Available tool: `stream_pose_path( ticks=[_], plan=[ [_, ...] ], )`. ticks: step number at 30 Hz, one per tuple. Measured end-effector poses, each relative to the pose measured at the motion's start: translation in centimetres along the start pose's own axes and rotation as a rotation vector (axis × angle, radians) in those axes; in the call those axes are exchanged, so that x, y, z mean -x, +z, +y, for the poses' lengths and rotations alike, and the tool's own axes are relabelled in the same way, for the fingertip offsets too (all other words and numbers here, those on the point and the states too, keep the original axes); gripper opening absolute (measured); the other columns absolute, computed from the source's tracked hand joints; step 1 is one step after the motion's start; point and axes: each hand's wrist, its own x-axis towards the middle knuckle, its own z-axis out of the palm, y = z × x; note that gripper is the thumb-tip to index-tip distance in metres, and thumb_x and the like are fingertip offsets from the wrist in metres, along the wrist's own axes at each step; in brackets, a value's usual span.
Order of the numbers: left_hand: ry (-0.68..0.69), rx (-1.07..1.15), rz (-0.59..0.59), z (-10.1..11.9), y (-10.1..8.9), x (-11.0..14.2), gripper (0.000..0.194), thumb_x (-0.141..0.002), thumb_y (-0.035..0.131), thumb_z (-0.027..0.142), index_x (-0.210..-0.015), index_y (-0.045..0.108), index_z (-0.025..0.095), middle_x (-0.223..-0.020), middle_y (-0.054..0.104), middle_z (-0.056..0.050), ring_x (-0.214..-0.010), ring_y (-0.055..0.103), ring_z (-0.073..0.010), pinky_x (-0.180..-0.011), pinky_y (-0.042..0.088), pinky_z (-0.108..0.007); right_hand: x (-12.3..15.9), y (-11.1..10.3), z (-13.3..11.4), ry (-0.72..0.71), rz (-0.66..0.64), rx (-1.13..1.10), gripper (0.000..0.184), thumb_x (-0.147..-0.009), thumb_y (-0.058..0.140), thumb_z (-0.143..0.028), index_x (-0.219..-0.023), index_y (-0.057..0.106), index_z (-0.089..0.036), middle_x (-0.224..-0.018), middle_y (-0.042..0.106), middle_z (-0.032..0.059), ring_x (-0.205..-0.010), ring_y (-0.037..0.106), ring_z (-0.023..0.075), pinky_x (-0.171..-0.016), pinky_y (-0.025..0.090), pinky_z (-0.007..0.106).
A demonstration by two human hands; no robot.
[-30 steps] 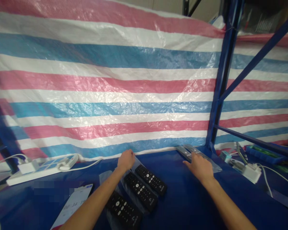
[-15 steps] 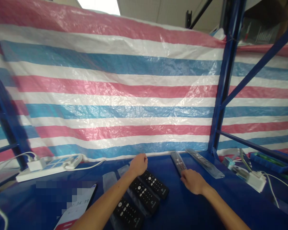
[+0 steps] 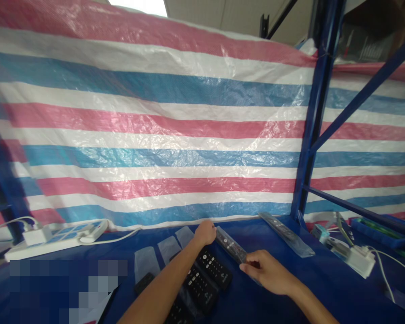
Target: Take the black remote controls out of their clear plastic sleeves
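A dark remote control in a clear plastic sleeve (image 3: 231,244) lies slanted on the blue tabletop. My right hand (image 3: 268,271) pinches its near end between thumb and fingers. At the far end, my left hand (image 3: 205,233) is closed, its fingertips at the sleeve's edge; the exact grip is partly hidden. To the left, several black remote controls lie in a slanted row, among them a remote with white-marked buttons (image 3: 214,268) and a second one (image 3: 199,288). Their clear sleeves (image 3: 146,261) stick out at the far ends. My left forearm covers part of this row.
Another sleeved remote (image 3: 285,234) lies to the right. A white power strip (image 3: 60,238) with plugs and cables sits at the back left. Chargers (image 3: 359,258) and a blue tray (image 3: 380,231) are at the right. A striped sheet (image 3: 162,157) and blue rack post (image 3: 312,130) stand behind.
My right hand has slid the sleeved remote leftward, beside the row. My left hand has shifted right to its far end. The view has turned slightly.
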Motion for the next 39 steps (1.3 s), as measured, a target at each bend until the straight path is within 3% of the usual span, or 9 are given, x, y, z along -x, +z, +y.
stream_pose_path(
  ticks=[5,12,18,21,27,32,39],
  plan=[
    [-0.059,-0.008,0.012,0.4,0.8,-0.9,0.023,-0.09,0.046,0.022,-0.094,0.067,0.011,-0.102,0.069,-0.014,-0.097,0.064,-0.0227,-0.083,0.046,-0.028,-0.4,-0.4,0.5,0.025,0.194,0.04,0.045,-0.086,0.042,-0.048,-0.053,0.035,-0.019,-0.052,0.033,-0.0055,-0.052,0.031,0.0087,-0.049,0.024,0.022],
    [-0.034,-0.063,0.053,1.2,0.3,0.0,0.034,-0.085,0.047,0.008,-0.118,0.054,0.01,-0.118,0.062,-0.015,-0.112,0.057,-0.0221,-0.092,0.041,-0.028,-0.3,-0.5,1.0,0.033,0.27,0.057,0.044,-0.087,0.043,-0.047,-0.053,0.041,-0.019,-0.051,0.039,-0.005,-0.051,0.036,0.0096,-0.05,0.027,0.022],
    [-0.071,-0.055,0.019,1.0,0.6,-0.5,0.024,-0.091,0.045,0.025,-0.097,0.064,0.011,-0.104,0.068,-0.015,-0.102,0.063,-0.0225,-0.084,0.046,-0.027,-0.2,-0.8,0.9,0.042,0.285,0.099,0.045,-0.089,0.039,-0.049,-0.055,0.043,-0.019,-0.053,0.044,-0.0036,-0.053,0.041,0.0107,-0.051,0.03,0.022],
    [-0.038,-0.057,0.014,1.1,0.5,-0.2,0.021,-0.09,0.046,0.02,-0.087,0.065,0.013,-0.098,0.07,-0.012,-0.097,0.064,-0.0207,-0.081,0.046,-0.025,-0.2,-0.9,0.9,0.044,0.297,0.109,0.045,-0.089,0.038,-0.049,-0.055,0.042,-0.02,-0.053,0.044,-0.0033,-0.053,0.041,0.0108,-0.052,0.03,0.022],
    [0.043,-0.106,0.149,2.9,-2.8,1.0,0.029,-0.087,0.04,0.009,-0.111,0.056,0.017,-0.11,0.066,-0.01,-0.105,0.06,-0.0222,-0.086,0.044,-0.03,-0.2,-1.0,1.0,0.048,0.346,0.091,0.046,-0.088,0.038,-0.051,-0.054,0.041,-0.02,-0.052,0.045,-0.0035,-0.052,0.041,0.0112,-0.051,0.031,0.022],
    [0.111,-0.141,0.22,4.4,-6.3,1.9,0.025,-0.091,0.037,0.015,-0.109,0.054,0.02,-0.109,0.065,-0.008,-0.105,0.059,-0.0227,-0.085,0.043,-0.031,0.0,-1.5,0.7,0.082,0.413,0.104,0.048,-0.087,0.038,-0.055,-0.056,0.045,-0.021,-0.054,0.047,-0.0028,-0.054,0.045,0.0127,-0.054,0.033,0.024],
    [0.107,-0.159,0.29,5.7,-9.1,2.9,0.026,-0.093,0.034,0.02,-0.104,0.058,0.02,-0.105,0.066,-0.007,-0.101,0.06,-0.0225,-0.082,0.044,-0.031,0.7,-1.6,-0.1,0.203,0.226,0.231,0.042,-0.072,0.06,-0.06,-0.088,0.065,-0.022,-0.067,0.06,-0.0001,-0.064,0.055,0.017,-0.055,0.032,0.024]
  ],
)
